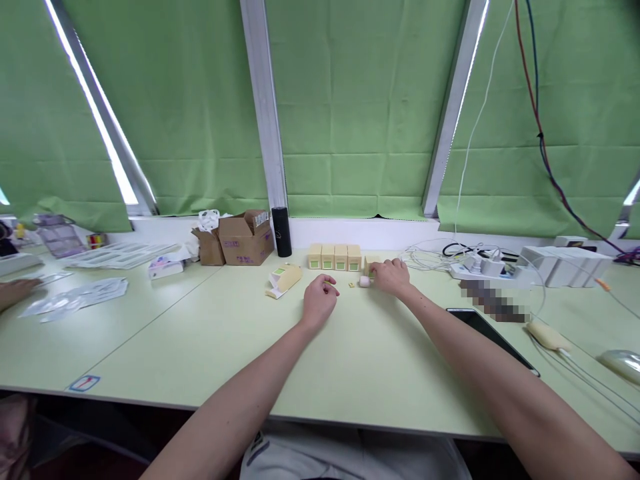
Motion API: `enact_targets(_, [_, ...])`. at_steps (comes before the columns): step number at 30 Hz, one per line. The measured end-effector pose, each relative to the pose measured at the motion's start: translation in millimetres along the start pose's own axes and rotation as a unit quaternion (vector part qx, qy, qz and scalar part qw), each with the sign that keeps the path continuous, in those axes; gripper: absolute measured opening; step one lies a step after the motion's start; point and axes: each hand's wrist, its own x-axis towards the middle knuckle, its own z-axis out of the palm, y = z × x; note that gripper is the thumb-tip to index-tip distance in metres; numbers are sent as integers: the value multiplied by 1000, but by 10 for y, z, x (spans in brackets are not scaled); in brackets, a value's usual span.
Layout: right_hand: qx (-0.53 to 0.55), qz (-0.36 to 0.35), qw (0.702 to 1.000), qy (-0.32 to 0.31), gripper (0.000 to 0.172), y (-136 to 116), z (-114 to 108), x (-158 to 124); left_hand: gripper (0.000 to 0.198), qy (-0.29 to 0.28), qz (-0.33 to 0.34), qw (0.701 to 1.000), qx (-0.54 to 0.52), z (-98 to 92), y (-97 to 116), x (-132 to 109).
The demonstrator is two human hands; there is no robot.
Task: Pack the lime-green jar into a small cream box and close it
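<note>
My left hand (320, 303) hovers low over the table with its fingers curled in a pinch. A tiny yellowish thing shows at the fingertips, too small to name. My right hand (393, 276) closes on a small pale-yellow box (371, 261), partly hiding it. Just below those fingertips lies a small whitish-pink cylinder (365, 282). Tiny yellow bits (351, 285) lie between my hands. Behind them stands a row of several matching pale-yellow boxes (335, 258) with green-framed fronts. To the left, an opened yellow carton (284, 280) lies tilted on the table.
At the back are a brown cardboard box (246, 239) and a black cylinder (281, 232). On the right lie a black tablet (493, 339), a power strip (493, 269), cables and white boxes (565, 265). Another person's hand (17, 292) rests at far left near plastic bags (80, 299).
</note>
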Motion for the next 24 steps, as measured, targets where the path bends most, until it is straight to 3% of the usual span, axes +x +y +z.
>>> enact_targets(13, [14,36,999,-21,49,-61,153,324,23,-7,3,1000,-2,23,5,4])
enact_targets(24, [28,19,998,-51,41,-139,210,362,21,-6,7,1000,-5,38,-23,7])
